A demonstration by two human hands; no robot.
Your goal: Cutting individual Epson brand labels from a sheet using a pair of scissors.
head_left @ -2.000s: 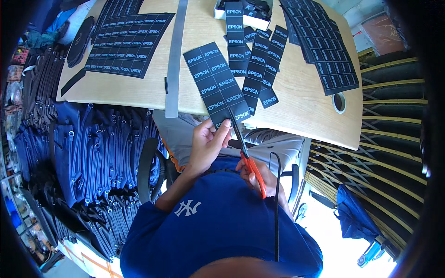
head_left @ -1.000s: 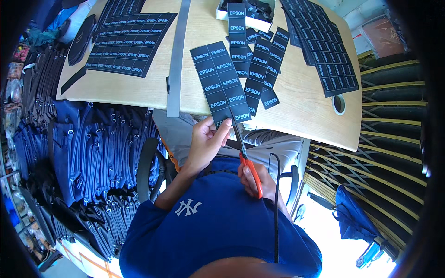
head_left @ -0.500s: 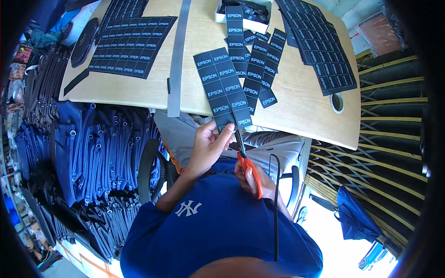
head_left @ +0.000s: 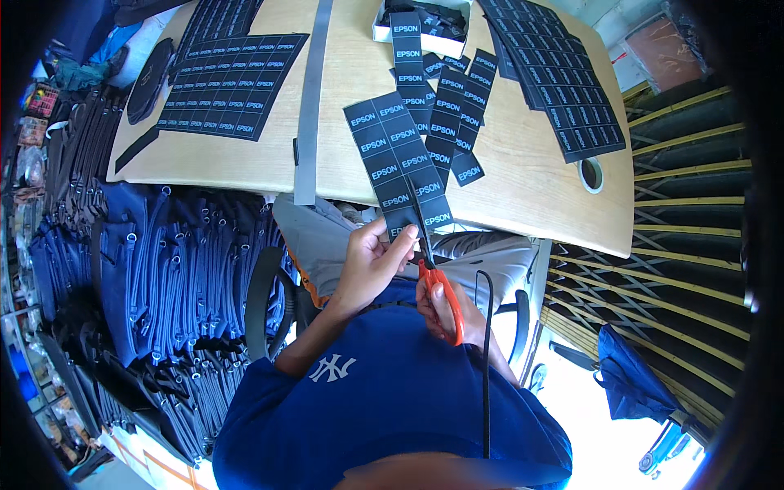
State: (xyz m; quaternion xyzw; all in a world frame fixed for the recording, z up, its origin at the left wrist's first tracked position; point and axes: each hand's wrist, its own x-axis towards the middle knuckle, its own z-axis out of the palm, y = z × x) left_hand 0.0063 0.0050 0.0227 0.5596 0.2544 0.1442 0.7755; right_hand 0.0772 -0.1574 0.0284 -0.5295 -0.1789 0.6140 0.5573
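My left hand (head_left: 377, 257) pinches the lower end of a black label sheet (head_left: 395, 155), two columns wide with pale printing. Red-handled scissors (head_left: 446, 302) are gripped in my right hand (head_left: 439, 309), fingers through the handles. Their dark blades reach up into the sheet from its near edge, along the line between the two columns. Beyond the sheet, several cut label strips (head_left: 447, 122) lie overlapping on the wooden table (head_left: 523, 196).
Larger uncut label sheets lie at the table's left (head_left: 233, 86) and right (head_left: 563, 82). A white box (head_left: 382, 33) of black pieces stands at the far edge. A grey metal strip (head_left: 310, 122) crosses the tabletop. Blue bags (head_left: 155, 278) hang at left; a folding gate (head_left: 653, 212) stands right.
The label sheet has shifted slightly toward me and to the right. The scissor blades look a little less inclined, still in the sheet. Both hands keep their grip.
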